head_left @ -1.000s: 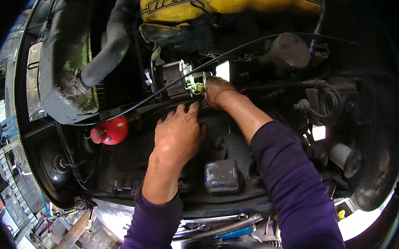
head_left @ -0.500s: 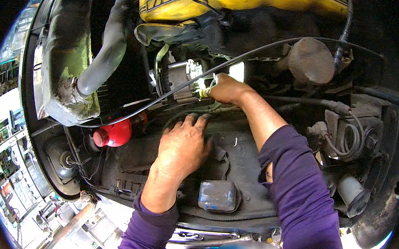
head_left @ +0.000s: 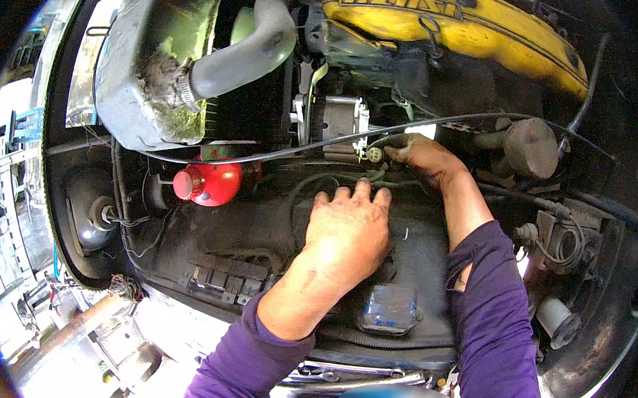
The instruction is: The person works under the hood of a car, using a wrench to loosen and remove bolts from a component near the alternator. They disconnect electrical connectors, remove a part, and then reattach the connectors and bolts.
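In an engine bay, my right hand (head_left: 429,161) is closed, its thumb and fingertips pinching a small pale-yellow wiring connector (head_left: 375,154). The connector's round end faces away from the fingers, beside the back of a silver alternator (head_left: 343,123). A long black cable (head_left: 278,150) crosses just above it. My left hand (head_left: 350,227) lies palm down with fingers spread on the dark side panel (head_left: 258,217), holding nothing. Its fingertips reach the thin wiring (head_left: 327,181) running along the panel below the alternator.
A yellow engine cover (head_left: 458,13) lies at the top. At left are a radiator tank (head_left: 143,76) with a grey hose (head_left: 247,57) and a red round container (head_left: 220,183). A dark box (head_left: 390,307) sits near my left forearm; wrenches (head_left: 321,373) lie at the near edge.
The view has shifted, so the engine and panel appear farther right and lower. The right hand has drawn slightly back from the alternator with the connector. My left hand still rests on the panel.
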Tool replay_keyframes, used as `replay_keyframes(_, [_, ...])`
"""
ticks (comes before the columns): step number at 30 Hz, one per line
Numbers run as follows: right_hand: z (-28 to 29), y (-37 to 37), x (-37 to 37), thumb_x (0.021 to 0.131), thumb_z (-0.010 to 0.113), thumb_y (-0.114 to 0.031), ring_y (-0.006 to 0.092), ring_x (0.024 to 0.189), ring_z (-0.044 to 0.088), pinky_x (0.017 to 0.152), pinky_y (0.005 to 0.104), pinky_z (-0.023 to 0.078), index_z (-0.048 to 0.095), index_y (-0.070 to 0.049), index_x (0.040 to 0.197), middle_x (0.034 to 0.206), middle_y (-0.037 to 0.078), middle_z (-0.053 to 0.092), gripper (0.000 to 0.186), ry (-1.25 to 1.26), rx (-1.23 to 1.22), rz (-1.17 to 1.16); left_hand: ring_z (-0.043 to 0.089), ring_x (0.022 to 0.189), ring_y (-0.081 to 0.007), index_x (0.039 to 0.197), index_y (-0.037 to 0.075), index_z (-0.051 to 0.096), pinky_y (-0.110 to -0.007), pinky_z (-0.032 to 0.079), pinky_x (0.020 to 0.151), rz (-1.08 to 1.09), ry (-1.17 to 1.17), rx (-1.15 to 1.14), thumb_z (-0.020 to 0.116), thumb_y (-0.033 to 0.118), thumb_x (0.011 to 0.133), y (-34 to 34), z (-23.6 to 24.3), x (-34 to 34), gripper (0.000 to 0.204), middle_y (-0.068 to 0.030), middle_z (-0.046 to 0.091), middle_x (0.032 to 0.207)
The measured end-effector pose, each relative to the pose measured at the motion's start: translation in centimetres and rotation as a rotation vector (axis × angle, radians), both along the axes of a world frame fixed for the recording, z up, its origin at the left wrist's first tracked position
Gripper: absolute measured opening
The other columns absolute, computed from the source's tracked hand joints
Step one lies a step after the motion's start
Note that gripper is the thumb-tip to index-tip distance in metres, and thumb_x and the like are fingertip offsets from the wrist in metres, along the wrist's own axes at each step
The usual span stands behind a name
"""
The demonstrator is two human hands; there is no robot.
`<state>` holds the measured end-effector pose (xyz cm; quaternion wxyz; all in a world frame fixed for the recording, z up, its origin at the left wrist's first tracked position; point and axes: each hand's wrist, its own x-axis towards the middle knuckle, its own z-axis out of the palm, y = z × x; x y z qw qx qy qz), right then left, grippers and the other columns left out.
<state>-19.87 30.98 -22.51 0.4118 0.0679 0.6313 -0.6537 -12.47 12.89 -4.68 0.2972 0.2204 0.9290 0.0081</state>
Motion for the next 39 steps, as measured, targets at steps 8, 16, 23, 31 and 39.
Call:
replay_keyframes(8, [0.3,-1.3,-0.4,0.097,0.071,-0.021,0.0140,0.093,0.065,0.086,0.0326,0.051,0.075,-0.001,0.117,0.104,0.007,0.077,0.028,0.190,0.373,0.146,0.067,0.113,-0.0323,0.140,0.008,0.058,-0.050,0.054,0.095,0.000,0.012,0.037,0.066,0.016,0.086,0.1,-0.1,0.2,0.055,-0.0166,0.064,0.129])
replay_keyframes(16, [0.0,-3.2,0.3,0.093,0.073,-0.028,0.0172,0.081,0.066,0.080,0.0355,0.053,0.078,-0.002,0.098,0.092,0.013,0.077,0.027,0.143,0.510,0.103,0.066,0.115,-0.0332,0.143,0.009,0.054,-0.048,0.054,0.096,-0.042,0.002,-0.014,0.073,0.026,0.086,0.3,-0.1,0.0,0.062,-0.0169,0.063,0.132])
replay_keyframes(23, [0.8,-4.2,0.3,0.090,0.074,-0.029,0.0299,0.094,0.072,0.089,0.0395,0.054,0.075,0.003,0.102,0.100,0.023,0.076,0.034,0.144,0.569,-0.010,0.064,0.120,-0.0355,0.145,0.009,0.052,-0.048,0.053,0.099,-0.036,-0.022,-0.016,0.074,0.031,0.088,0.6,0.1,-0.2,0.065,-0.0182,0.062,0.134])
replay_keyframes(31, [2.4,-4.3,1.0,0.087,0.079,-0.034,0.0357,0.116,0.068,0.101,0.0393,0.051,0.063,0.014,0.123,0.121,0.031,0.069,0.062,-0.041,0.467,-0.132,0.064,0.120,-0.0352,0.145,0.007,0.052,-0.048,0.052,0.100,-0.029,-0.008,-0.010,0.072,0.033,0.091,0.7,0.0,-0.2,0.063,-0.0189,0.062,0.135])
replay_keyframes(39, [1.1,-4.8,1.6,0.088,0.079,-0.043,0.0368,0.120,0.066,0.103,0.0399,0.049,0.053,0.015,0.133,0.126,0.031,0.067,0.078,0.022,0.524,-0.168,0.064,0.119,-0.0355,0.144,0.008,0.053,-0.048,0.052,0.101,-0.015,-0.002,0.006,0.071,0.033,0.092,0.7,0.3,-0.1,0.061,-0.0186,0.062,0.136])
